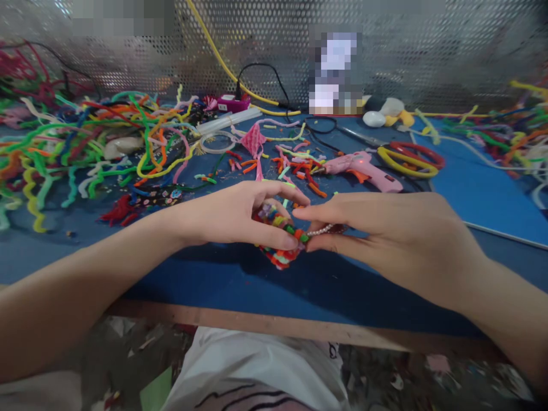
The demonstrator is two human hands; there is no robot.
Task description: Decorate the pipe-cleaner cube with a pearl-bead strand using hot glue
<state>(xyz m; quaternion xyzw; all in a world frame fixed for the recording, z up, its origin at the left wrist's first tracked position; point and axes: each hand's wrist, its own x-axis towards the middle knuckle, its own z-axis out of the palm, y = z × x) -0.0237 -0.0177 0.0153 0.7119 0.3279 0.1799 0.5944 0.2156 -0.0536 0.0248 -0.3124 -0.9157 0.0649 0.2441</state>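
Near the table's front edge, my left hand (240, 214) is closed around a multicoloured pipe-cleaner ornament (280, 260), thumb in front and fingers curled behind. Red, orange, green and purple fuzzy pieces show on it; its upper part is partly covered by the fingers. My right hand (402, 240) pinches a short beaded strand (321, 230) at the ornament's right side. The strand's right end disappears between thumb and fingers. Both hands are close together, just above the blue table surface (205, 279).
A pink glue gun (363, 170) lies behind my right hand, beside scissors (406, 160) with red and yellow handles. Pipe cleaners (107, 137) heap at the left, and cut bits (299, 168) are scattered mid-table. Glue sticks (231, 120), a blue board (492, 200) and cables lie around.
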